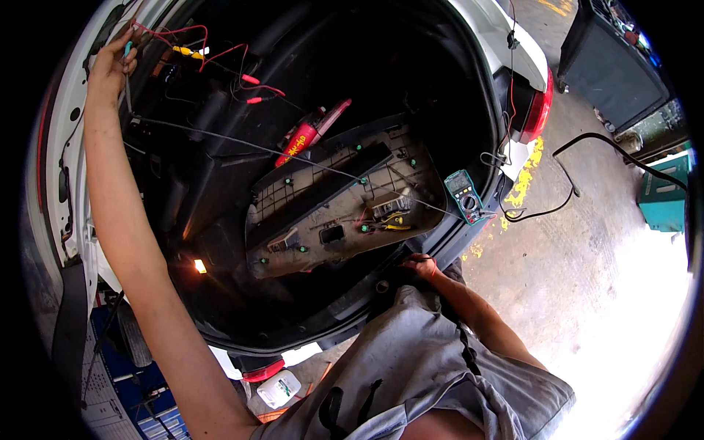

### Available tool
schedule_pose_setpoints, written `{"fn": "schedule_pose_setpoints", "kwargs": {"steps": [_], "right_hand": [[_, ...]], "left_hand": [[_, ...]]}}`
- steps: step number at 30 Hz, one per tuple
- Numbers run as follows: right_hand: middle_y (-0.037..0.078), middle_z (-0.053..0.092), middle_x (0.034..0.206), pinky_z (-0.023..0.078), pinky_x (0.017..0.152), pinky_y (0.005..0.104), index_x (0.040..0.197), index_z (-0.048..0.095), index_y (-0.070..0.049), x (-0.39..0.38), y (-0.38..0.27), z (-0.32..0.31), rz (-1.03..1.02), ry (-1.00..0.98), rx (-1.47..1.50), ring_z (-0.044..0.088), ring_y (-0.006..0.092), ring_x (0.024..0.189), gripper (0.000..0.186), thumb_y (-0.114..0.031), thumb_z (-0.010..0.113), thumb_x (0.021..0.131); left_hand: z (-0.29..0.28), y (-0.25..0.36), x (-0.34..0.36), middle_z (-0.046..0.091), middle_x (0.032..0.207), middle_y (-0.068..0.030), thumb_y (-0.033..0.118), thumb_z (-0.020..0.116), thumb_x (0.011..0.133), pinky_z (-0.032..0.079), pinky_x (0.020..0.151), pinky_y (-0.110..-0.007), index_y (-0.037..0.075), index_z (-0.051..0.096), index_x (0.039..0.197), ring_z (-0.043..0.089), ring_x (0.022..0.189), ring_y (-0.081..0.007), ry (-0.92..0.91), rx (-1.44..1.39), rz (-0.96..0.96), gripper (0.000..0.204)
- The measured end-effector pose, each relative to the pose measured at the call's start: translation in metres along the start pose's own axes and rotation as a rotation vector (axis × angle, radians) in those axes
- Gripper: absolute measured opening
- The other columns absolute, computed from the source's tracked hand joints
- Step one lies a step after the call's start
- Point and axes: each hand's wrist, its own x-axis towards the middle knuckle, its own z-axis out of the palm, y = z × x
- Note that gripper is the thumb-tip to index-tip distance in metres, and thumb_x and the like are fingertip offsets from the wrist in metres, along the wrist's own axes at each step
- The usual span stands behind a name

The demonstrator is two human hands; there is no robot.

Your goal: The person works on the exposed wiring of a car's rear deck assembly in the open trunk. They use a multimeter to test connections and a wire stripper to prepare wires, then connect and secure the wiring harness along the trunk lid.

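Note:
My left hand (pixel 111 64) is raised to the upper left edge of the car's open trunk, its fingers pinched at the end of a thin red wire (pixel 170 31). A small teal piece (pixel 127 49) shows against these fingers. From there the wire loops past a yellow clip-like piece (pixel 188 53) to a pair of red plugs (pixel 251 79). At the near trunk sill, my right hand (pixel 421 265) is curled closed; what it grips is hidden. A multimeter (pixel 463 196) with a teal case rests on the sill beyond that hand.
A trim panel (pixel 308 220) with green clips lies in the trunk, a yellow-handled tool (pixel 396 221) on it. Beside it is a red tool (pixel 304 141). A thin rod (pixel 242 141) crosses above. A black cable (pixel 561 205), dark cart (pixel 612 66) and teal box (pixel 662 194) stand right.

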Motion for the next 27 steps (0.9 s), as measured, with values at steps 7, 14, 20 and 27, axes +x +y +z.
{"fn": "schedule_pose_setpoints", "kwargs": {"steps": [7, 14, 20, 27], "right_hand": [[0.003, 0.072, 0.087, 0.05, 0.065, 0.0289, 0.099, 0.073, -0.004, 0.003, 0.008, 0.001, -0.013, -0.005, 0.037, 0.064, 0.0135, 0.076, 0.021, -0.023, 0.07, 0.088], [0.004, 0.072, 0.088, 0.051, 0.069, 0.0294, 0.1, 0.071, -0.003, -0.001, -0.002, 0.0, 0.041, -0.013, 0.052, 0.065, 0.0149, 0.078, 0.018, -0.015, 0.068, 0.088], [0.004, 0.071, 0.088, 0.051, 0.069, 0.029, 0.101, 0.072, -0.004, 0.005, 0.01, 0.0, -0.038, -0.004, 0.021, 0.064, 0.0146, 0.079, 0.017, -0.016, 0.069, 0.088], [0.004, 0.071, 0.087, 0.051, 0.07, 0.0291, 0.101, 0.071, -0.003, 0.008, 0.015, -0.002, -0.046, -0.019, 0.049, 0.064, 0.0148, 0.078, 0.019, -0.017, 0.069, 0.088]], "left_hand": [[-0.001, 0.001, 0.004, 0.067, 0.118, -0.0087, 0.015, 0.06, 0.095, 0.03, 0.051, -0.024, 0.001, 0.06, 0.128, 0.044, 0.062, -0.0106, 0.044, 0.025, -0.007, 0.036], [-0.016, -0.004, 0.011, 0.067, 0.122, -0.0077, 0.015, 0.058, 0.096, 0.031, 0.052, -0.024, 0.002, 0.06, 0.129, 0.043, 0.062, -0.0101, 0.005, 0.033, -0.012, 0.035], [0.004, -0.001, 0.0, 0.065, 0.124, -0.0104, 0.014, 0.053, 0.098, 0.029, 0.052, -0.024, 0.0, 0.057, 0.133, 0.04, 0.061, -0.0105, 0.045, 0.057, 0.025, 0.037], [-0.003, -0.002, 0.006, 0.064, 0.127, -0.011, 0.014, 0.052, 0.099, 0.029, 0.052, -0.024, -0.001, 0.057, 0.133, 0.041, 0.061, -0.0106, 0.013, 0.05, 0.005, 0.037]]}}
